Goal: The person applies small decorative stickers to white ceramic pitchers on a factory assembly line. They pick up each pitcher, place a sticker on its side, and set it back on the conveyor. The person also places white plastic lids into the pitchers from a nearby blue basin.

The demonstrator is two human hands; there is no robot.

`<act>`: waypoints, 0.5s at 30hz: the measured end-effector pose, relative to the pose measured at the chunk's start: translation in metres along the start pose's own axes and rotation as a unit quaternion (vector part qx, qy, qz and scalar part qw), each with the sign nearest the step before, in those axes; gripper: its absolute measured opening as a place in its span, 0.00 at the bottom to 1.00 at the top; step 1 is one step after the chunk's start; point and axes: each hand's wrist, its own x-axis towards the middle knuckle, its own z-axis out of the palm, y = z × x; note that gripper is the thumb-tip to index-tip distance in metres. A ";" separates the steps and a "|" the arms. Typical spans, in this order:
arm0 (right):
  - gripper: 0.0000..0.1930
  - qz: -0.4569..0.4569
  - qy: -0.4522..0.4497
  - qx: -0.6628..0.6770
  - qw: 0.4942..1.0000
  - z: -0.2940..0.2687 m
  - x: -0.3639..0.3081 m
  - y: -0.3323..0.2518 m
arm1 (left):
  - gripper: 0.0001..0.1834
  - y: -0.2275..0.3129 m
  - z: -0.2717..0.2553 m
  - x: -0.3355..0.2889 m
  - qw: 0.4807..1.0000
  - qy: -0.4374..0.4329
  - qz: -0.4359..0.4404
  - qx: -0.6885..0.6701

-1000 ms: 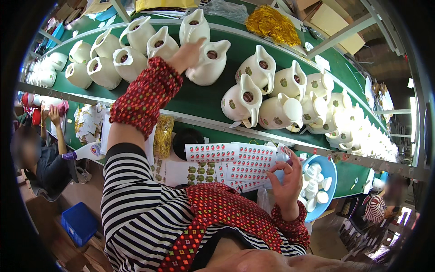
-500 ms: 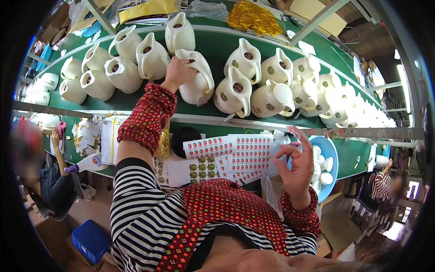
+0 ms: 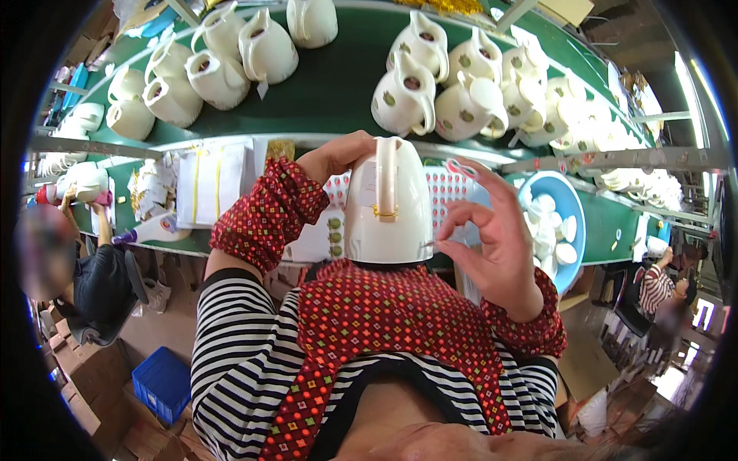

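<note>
A cream ceramic jug (image 3: 411, 223) lies tilted in front of my chest, its handle facing up. Gold trim (image 3: 387, 213) crosses the handle's lower end, and a white paper label (image 3: 369, 184) shows beside the handle. My left hand (image 3: 338, 160) is closed on the jug's far end, most of its fingers hidden. By the jug's right side near the base, my right hand (image 3: 496, 238) has thumb and another finger pinched together; what they hold is too small to name. A small red-and-green sticker (image 3: 461, 169) clings to its raised index fingertip.
Printed sticker sheets (image 3: 450, 196) lie beneath the jug. A blue basin (image 3: 578, 230) of white lids stands at the right. Several jugs (image 3: 403, 96) line the green shelf (image 3: 330, 92) beyond. A stack of white paper (image 3: 211, 184) sits left. People work at both sides.
My left hand has brought the jug from the shelf down to my chest and turned it handle up. My right hand has moved in beside it, and its thumb and a finger have closed together.
</note>
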 end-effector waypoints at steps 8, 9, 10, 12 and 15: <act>0.49 0.083 -0.059 -0.043 0.994 0.030 -0.029 0.010 | 0.23 -0.006 0.039 -0.005 0.997 0.001 -0.075 0.007; 0.49 0.089 -0.059 -0.054 0.993 0.034 -0.030 0.013 | 0.23 -0.009 0.040 -0.005 0.997 0.007 -0.081 0.000; 0.50 0.094 -0.057 -0.064 0.992 0.038 -0.031 0.015 | 0.23 -0.003 0.044 -0.010 0.996 0.012 -0.087 -0.004; 0.52 0.098 -0.055 -0.078 0.991 0.045 -0.035 0.020 | 0.24 -0.002 0.046 -0.015 0.995 0.017 -0.095 -0.012; 0.52 0.089 -0.050 -0.073 0.992 0.053 -0.036 0.027 | 0.25 -0.013 0.035 -0.015 0.995 0.018 -0.099 -0.022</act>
